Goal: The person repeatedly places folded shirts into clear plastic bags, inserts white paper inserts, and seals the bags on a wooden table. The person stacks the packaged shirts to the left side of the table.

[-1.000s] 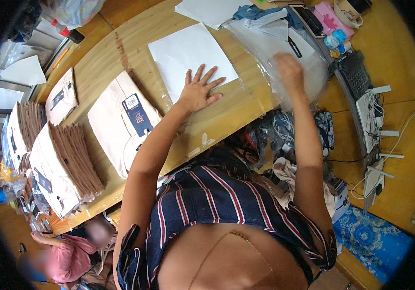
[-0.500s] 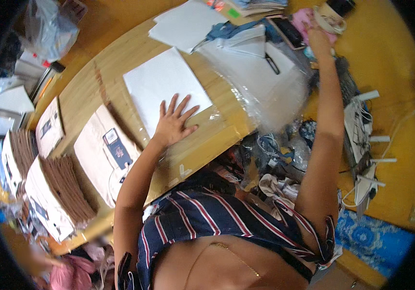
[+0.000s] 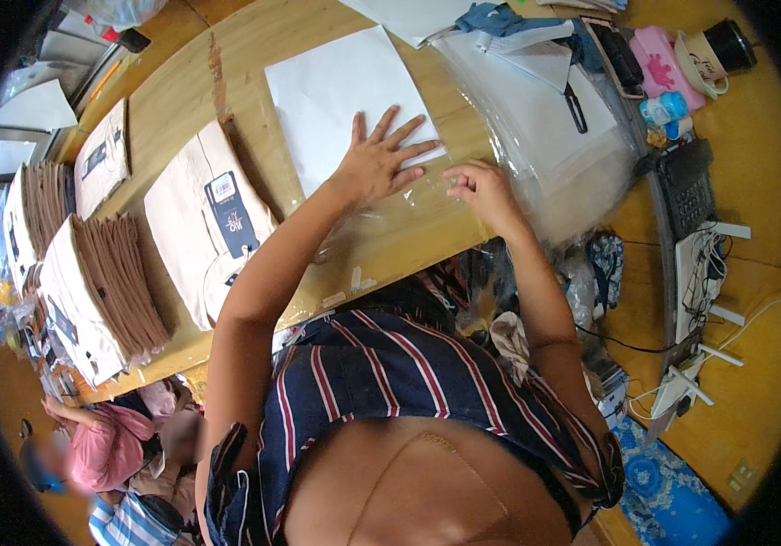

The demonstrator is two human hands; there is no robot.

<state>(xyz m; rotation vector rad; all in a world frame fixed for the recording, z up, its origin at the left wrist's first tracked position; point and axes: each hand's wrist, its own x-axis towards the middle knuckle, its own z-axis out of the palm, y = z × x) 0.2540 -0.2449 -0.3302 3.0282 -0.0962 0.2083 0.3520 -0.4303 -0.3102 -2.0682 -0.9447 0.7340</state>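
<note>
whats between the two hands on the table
In the head view, only a strip of clear plastic bag over bare wooden table lies between the left hand on the white sheet and the right hand.

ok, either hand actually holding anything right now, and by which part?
The right hand pinches the clear plastic bag at its near edge. The left hand grips nothing; it lies flat, fingers spread, on the white sheet.

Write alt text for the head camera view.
Seen from above, a person's left hand presses flat on a white sheet on a wooden table, while the right hand pinches a clear plastic bag. Folded cream garments lie stacked to the left.
</note>
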